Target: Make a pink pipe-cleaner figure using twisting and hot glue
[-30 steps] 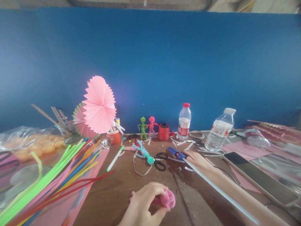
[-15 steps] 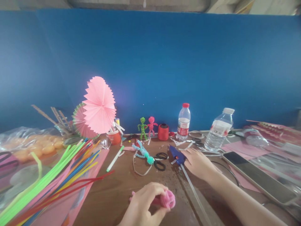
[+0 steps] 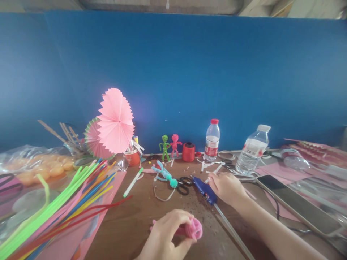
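Observation:
My left hand (image 3: 165, 234) is at the near edge of the brown table (image 3: 135, 216), closed around a coiled pink pipe-cleaner piece (image 3: 193, 229). My right hand (image 3: 226, 187) reaches forward and grips a blue glue gun (image 3: 204, 187) lying on the table, its clear glue stick (image 3: 233, 233) trailing back toward me. Black scissors (image 3: 184, 182) lie just left of the gun's nozzle, beside a teal pipe-cleaner figure (image 3: 165, 175).
A bundle of coloured pipe cleaners (image 3: 62, 206) lies left, with pink paper fans (image 3: 115, 121) behind. Small green and pink figures (image 3: 169, 144), a red thread spool (image 3: 188, 151) and two water bottles (image 3: 213, 139) stand at the back. A phone (image 3: 298, 206) lies right.
My right hand has drawn the glue gun back and turned it, so its nozzle now points toward the scissors. My left hand has kept still with the pink coil.

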A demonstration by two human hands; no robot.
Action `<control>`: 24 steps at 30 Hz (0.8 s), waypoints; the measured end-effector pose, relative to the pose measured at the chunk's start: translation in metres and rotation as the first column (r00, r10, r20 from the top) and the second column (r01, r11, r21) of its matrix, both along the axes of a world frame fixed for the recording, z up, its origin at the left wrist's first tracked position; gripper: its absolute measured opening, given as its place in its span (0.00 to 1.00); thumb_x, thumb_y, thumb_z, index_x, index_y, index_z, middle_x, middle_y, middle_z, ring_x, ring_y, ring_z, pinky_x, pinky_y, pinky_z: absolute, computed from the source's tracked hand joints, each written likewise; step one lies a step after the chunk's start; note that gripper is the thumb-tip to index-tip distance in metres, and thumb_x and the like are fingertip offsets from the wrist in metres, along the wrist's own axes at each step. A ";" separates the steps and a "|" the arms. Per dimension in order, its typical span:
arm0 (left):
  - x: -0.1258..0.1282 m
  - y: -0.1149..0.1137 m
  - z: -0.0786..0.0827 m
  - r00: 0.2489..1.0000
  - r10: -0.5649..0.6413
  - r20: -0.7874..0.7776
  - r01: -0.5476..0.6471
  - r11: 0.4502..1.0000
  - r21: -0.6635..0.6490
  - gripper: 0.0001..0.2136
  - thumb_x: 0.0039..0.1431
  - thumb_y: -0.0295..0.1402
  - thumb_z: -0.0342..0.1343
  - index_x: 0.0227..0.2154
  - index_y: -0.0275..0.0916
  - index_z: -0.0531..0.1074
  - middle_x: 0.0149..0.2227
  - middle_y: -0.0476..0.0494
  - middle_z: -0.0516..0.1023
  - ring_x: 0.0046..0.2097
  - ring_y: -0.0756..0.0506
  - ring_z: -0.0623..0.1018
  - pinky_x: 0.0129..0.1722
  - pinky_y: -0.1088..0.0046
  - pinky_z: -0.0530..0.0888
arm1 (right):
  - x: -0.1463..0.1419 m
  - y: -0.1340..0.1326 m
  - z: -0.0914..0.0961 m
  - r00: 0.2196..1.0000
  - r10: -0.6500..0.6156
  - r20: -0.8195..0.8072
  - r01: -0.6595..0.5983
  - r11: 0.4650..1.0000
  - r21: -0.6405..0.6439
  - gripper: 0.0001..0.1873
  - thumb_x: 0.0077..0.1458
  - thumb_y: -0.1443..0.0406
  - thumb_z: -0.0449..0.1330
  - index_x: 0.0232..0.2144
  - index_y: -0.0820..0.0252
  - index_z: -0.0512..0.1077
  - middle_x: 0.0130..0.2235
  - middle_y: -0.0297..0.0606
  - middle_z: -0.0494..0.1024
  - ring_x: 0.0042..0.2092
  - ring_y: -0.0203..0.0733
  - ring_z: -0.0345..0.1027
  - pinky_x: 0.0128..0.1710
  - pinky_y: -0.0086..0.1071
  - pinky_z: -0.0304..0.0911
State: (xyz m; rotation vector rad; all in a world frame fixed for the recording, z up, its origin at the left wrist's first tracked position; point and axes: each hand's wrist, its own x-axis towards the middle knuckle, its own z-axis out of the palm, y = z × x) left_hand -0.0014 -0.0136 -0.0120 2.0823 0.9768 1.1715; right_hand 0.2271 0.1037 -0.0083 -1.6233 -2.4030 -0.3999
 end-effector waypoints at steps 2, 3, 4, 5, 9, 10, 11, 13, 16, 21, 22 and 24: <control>0.000 0.000 0.000 1.000 -0.008 0.007 0.008 1.000 0.005 0.14 0.44 0.14 0.56 0.31 0.38 0.68 0.35 0.43 0.77 0.41 0.47 0.77 0.37 0.76 0.77 | 0.000 -0.001 0.000 1.000 -0.018 0.007 0.018 1.000 0.007 0.17 0.58 0.63 0.44 0.28 0.59 0.72 0.24 0.41 0.77 0.28 0.46 0.71 0.29 0.32 0.52; 0.000 0.000 0.000 1.000 -0.010 0.007 0.010 1.000 0.009 0.14 0.44 0.14 0.56 0.31 0.38 0.68 0.35 0.43 0.77 0.40 0.47 0.77 0.37 0.76 0.77 | 0.001 -0.001 0.000 0.999 -0.033 0.007 0.033 0.999 0.014 0.18 0.58 0.63 0.44 0.28 0.59 0.72 0.24 0.41 0.77 0.28 0.46 0.71 0.28 0.32 0.52; 0.000 -0.001 0.000 1.000 -0.009 0.005 0.009 1.000 0.014 0.14 0.44 0.14 0.56 0.31 0.38 0.68 0.35 0.43 0.77 0.40 0.47 0.77 0.37 0.76 0.77 | 0.001 -0.001 0.001 0.999 -0.049 0.004 0.049 0.999 0.021 0.18 0.59 0.63 0.44 0.29 0.59 0.73 0.24 0.42 0.78 0.29 0.46 0.71 0.28 0.32 0.52; 0.000 -0.001 0.000 1.000 -0.007 0.001 0.007 1.000 0.019 0.14 0.43 0.14 0.57 0.31 0.38 0.68 0.35 0.43 0.77 0.40 0.47 0.77 0.38 0.76 0.77 | 0.002 -0.001 0.001 0.998 -0.064 -0.001 0.064 0.998 0.028 0.18 0.59 0.64 0.43 0.29 0.59 0.73 0.25 0.42 0.78 0.29 0.46 0.71 0.28 0.32 0.52; 0.000 0.000 0.001 1.000 -0.001 -0.002 0.001 1.000 0.019 0.14 0.43 0.14 0.57 0.31 0.38 0.69 0.35 0.43 0.78 0.40 0.47 0.78 0.37 0.77 0.77 | 0.004 0.002 0.002 0.992 -0.126 -0.014 0.127 0.991 0.044 0.18 0.59 0.65 0.43 0.30 0.59 0.73 0.25 0.41 0.78 0.28 0.45 0.72 0.26 0.31 0.51; 0.000 0.000 0.001 1.000 0.002 -0.001 -0.002 1.000 0.016 0.14 0.43 0.14 0.57 0.31 0.38 0.69 0.35 0.43 0.78 0.40 0.47 0.78 0.38 0.77 0.77 | 0.004 0.003 0.002 0.990 -0.140 -0.014 0.140 0.989 0.045 0.18 0.59 0.65 0.43 0.29 0.59 0.73 0.24 0.41 0.78 0.28 0.45 0.72 0.25 0.31 0.50; 0.000 0.000 0.001 1.000 0.007 -0.001 -0.007 1.000 0.015 0.14 0.43 0.14 0.57 0.31 0.38 0.69 0.35 0.43 0.78 0.40 0.47 0.78 0.38 0.76 0.77 | 0.005 0.003 0.001 0.989 -0.150 -0.012 0.150 0.988 0.046 0.19 0.59 0.65 0.43 0.29 0.59 0.73 0.24 0.41 0.78 0.27 0.45 0.72 0.24 0.31 0.50; 0.000 0.000 0.001 1.000 0.015 -0.006 -0.015 1.000 0.009 0.14 0.42 0.14 0.57 0.31 0.38 0.69 0.35 0.44 0.78 0.40 0.47 0.78 0.40 0.75 0.77 | 0.004 0.005 0.001 0.987 -0.158 -0.001 0.158 0.986 0.048 0.19 0.59 0.64 0.43 0.28 0.60 0.73 0.24 0.42 0.78 0.27 0.46 0.72 0.24 0.31 0.50; 0.000 0.000 0.001 1.000 0.008 -0.005 -0.008 1.000 -0.003 0.14 0.42 0.14 0.57 0.30 0.38 0.69 0.36 0.43 0.77 0.41 0.47 0.78 0.39 0.76 0.77 | 0.001 0.005 0.002 0.988 -0.152 0.021 0.151 0.987 0.052 0.20 0.60 0.64 0.43 0.27 0.60 0.73 0.24 0.44 0.78 0.27 0.47 0.73 0.25 0.31 0.50; 0.000 0.000 0.002 1.000 -0.005 0.009 0.005 1.000 -0.007 0.14 0.43 0.14 0.57 0.30 0.38 0.69 0.36 0.43 0.77 0.40 0.47 0.78 0.37 0.78 0.77 | -0.004 0.003 0.004 0.989 -0.138 0.044 0.135 0.989 0.057 0.21 0.60 0.63 0.43 0.26 0.61 0.73 0.24 0.45 0.79 0.28 0.49 0.73 0.26 0.32 0.52; 0.001 0.001 0.002 1.000 -0.003 0.010 0.003 1.000 -0.010 0.14 0.43 0.14 0.57 0.30 0.38 0.69 0.35 0.43 0.77 0.40 0.47 0.78 0.37 0.77 0.77 | -0.005 0.002 0.004 0.990 -0.134 0.045 0.132 0.990 0.056 0.21 0.60 0.63 0.43 0.27 0.61 0.73 0.24 0.44 0.79 0.28 0.49 0.73 0.26 0.32 0.52; 0.001 0.001 0.001 1.000 0.000 0.014 0.001 1.000 -0.012 0.14 0.43 0.14 0.57 0.30 0.38 0.69 0.35 0.44 0.77 0.40 0.47 0.78 0.37 0.77 0.77 | -0.007 0.001 0.003 0.991 -0.128 0.046 0.126 0.991 0.053 0.21 0.60 0.63 0.43 0.27 0.60 0.73 0.24 0.44 0.79 0.29 0.49 0.73 0.27 0.33 0.53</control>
